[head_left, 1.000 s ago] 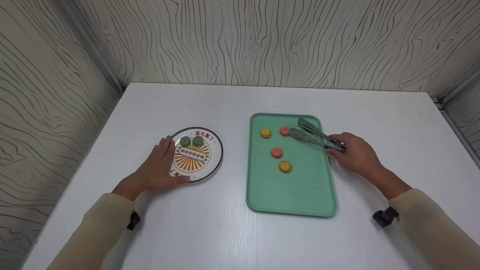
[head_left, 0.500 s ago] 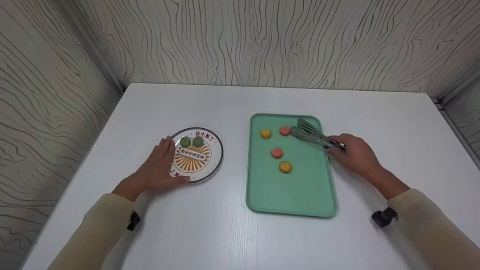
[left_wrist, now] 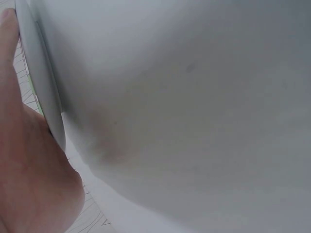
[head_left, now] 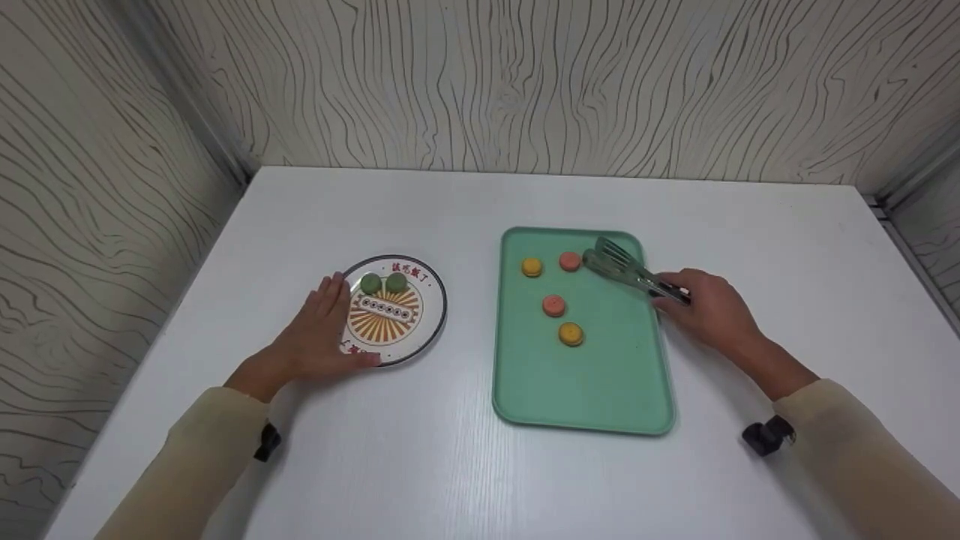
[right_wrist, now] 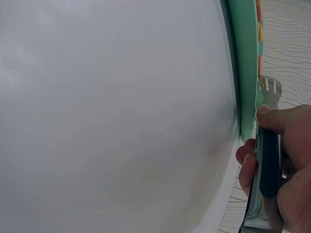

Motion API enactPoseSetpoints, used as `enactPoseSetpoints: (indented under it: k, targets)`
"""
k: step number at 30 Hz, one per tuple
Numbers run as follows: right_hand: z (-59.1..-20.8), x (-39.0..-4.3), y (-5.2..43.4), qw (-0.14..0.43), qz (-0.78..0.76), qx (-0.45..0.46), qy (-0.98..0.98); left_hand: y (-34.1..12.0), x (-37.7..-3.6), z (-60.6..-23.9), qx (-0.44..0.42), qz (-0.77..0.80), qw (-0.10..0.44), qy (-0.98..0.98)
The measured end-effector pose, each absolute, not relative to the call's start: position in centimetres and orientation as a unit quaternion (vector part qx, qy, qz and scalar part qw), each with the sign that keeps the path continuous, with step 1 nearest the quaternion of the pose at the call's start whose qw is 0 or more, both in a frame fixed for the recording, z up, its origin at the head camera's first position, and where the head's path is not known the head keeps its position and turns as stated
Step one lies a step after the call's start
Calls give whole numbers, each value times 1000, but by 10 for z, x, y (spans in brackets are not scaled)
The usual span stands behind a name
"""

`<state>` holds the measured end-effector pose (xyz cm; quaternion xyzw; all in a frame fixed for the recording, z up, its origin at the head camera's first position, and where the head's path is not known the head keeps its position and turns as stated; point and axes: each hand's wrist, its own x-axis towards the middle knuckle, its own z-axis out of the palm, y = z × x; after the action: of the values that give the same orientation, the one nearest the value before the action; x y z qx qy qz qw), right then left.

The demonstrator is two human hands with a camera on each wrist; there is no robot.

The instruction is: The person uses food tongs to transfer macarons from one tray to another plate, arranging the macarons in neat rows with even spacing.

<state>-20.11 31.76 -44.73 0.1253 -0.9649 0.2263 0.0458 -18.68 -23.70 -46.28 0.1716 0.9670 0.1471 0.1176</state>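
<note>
In the head view my left hand (head_left: 319, 337) lies along the left rim of a round white plate (head_left: 427, 326), fingers straight and thumb at its near edge. Two green macarons (head_left: 383, 283) sit on the plate. My right hand (head_left: 709, 307) grips metal tongs (head_left: 634, 274) by the handles over the right side of a green tray (head_left: 585, 390). The tongs' two heads are close together, with nothing between them, just right of a pink macaron (head_left: 570, 261). Dark handle grips (right_wrist: 269, 162) show between thumb and fingers in the right wrist view.
Also on the tray are another pink macaron (head_left: 553, 305) and two yellow macarons, one at the back left (head_left: 532, 267) and one nearer the middle (head_left: 571, 334). The white table (head_left: 450, 465) meets patterned walls (head_left: 525, 82) at the back and sides.
The tongs' heads have drawn nearer to each other, the lower one shifting slightly right, away from the pink macaron. My left hand and the plate have stayed put.
</note>
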Motion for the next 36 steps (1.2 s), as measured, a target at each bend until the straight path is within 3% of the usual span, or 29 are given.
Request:
enactPoseSetpoints:
  k: [36]
  targets:
    - [-447, -202, 315, 52, 226, 117, -966, -237, -188, -464, 173, 142, 116, 968]
